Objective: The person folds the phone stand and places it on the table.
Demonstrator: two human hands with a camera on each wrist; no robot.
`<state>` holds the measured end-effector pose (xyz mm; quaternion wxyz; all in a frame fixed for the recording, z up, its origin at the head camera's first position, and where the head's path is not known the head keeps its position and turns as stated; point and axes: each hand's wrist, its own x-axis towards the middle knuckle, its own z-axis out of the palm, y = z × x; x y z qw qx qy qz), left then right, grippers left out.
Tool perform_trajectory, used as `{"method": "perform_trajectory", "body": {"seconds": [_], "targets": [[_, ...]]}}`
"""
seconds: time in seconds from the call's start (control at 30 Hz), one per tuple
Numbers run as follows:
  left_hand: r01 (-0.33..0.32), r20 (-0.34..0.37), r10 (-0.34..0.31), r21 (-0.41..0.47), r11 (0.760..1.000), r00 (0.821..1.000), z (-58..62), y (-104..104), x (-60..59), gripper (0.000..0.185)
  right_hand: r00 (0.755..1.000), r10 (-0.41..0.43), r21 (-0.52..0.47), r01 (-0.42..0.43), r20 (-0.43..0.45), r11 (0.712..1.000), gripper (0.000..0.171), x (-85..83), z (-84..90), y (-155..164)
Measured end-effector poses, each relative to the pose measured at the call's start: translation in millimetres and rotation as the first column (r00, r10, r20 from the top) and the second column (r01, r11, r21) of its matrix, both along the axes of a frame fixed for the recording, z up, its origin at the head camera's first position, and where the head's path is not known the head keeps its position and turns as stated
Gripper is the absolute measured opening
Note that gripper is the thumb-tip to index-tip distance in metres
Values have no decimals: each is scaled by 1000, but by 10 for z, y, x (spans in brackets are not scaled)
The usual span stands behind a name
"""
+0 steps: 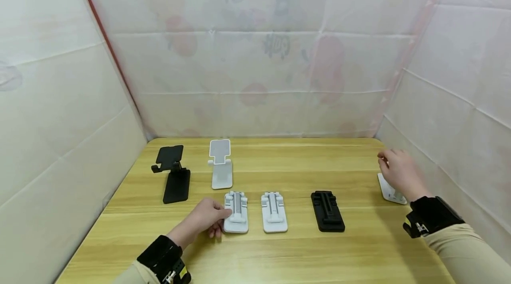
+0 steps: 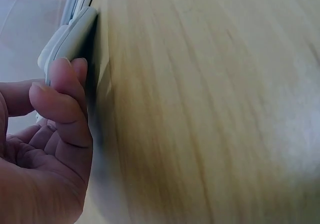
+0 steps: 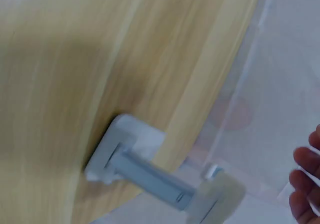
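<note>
on the wooden surface (image 1: 359,248), left hand (image 1: 205,219) pinches the folded white stand (image 1: 236,212) by its edge; looks light, stiff, slick plastic. right hand (image 1: 399,173) hovers loose over another white stand (image 1: 389,191).

Wooden table (image 1: 279,253), white sheeted walls (image 1: 255,75) behind and at both sides, unfolded black stand (image 1: 172,173) and unfolded white stand (image 1: 221,164) upper left, folded white stand (image 1: 273,212) and folded black stand (image 1: 327,211) at centre.

Head cam high, facing down at table (image 1: 303,248), wrist cams close-up
</note>
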<state>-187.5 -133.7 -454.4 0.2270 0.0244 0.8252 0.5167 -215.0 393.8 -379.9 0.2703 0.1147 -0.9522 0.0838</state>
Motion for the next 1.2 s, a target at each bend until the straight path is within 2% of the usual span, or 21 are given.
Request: {"method": "perform_trajectory", "body": {"seconds": [0.2, 0.47, 0.6, 0.8, 1.03, 1.2], "targets": [[-4, -5, 4, -34, 999, 1000, -4, -3, 12, 30, 997, -79, 64, 80, -5, 995, 20, 81, -102, 180], [-23, -8, 22, -92, 995, 1000, -9, -12, 13, 32, 990, -134, 36, 132, 52, 991, 27, 163, -260, 341], [-21, -7, 21, -111, 994, 1000, -13, -16, 5, 34, 988, -135, 37, 133, 70, 990, 32, 177, -326, 368], [-16, -7, 15, -143, 990, 1000, -33, -27, -18, 34, 991, -131, 42, 129, 42, 991, 37, 189, -407, 401], [-15, -17, 12, -192, 981, 1000, -17, -23, -29, 35, 993, -119, 5, 119, -24, 993, 32, 192, -437, 436], [-10, -24, 5, -206, 978, 1000, 12, -16, -23, 35, 992, -121, 3, 121, -29, 993, 28, 189, -451, 459]]}}
